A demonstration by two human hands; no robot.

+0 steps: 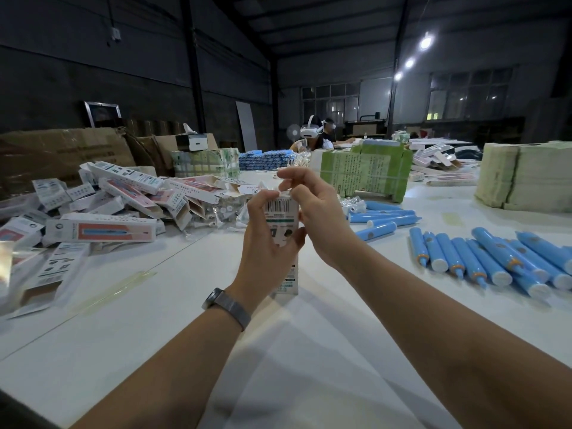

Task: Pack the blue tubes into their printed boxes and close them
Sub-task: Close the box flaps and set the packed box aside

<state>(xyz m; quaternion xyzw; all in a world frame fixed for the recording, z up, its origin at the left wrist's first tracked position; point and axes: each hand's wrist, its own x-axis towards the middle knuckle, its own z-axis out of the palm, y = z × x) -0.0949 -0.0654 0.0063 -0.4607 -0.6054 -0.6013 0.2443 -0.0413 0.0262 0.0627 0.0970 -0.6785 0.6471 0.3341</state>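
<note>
A white printed box (282,219) stands upright on the white table (154,351) in the middle of the view, barcode end up. My left hand (267,243) grips its body, fingers curled round it. Just above, my right hand (312,209) pinches the box's top flap between thumb and fingertips. Whatever is inside the box is hidden. Several blue tubes (492,261) with white caps lie in a row at the right. A few more blue tubes (383,216) lie behind them.
A heap of printed boxes (117,209) covers the table's left side. Bundles of flat green cartons (368,171) and a pale stack (523,178) stand at the back. A person with a headset (312,134) sits across the table behind stacked blue tubes (266,159).
</note>
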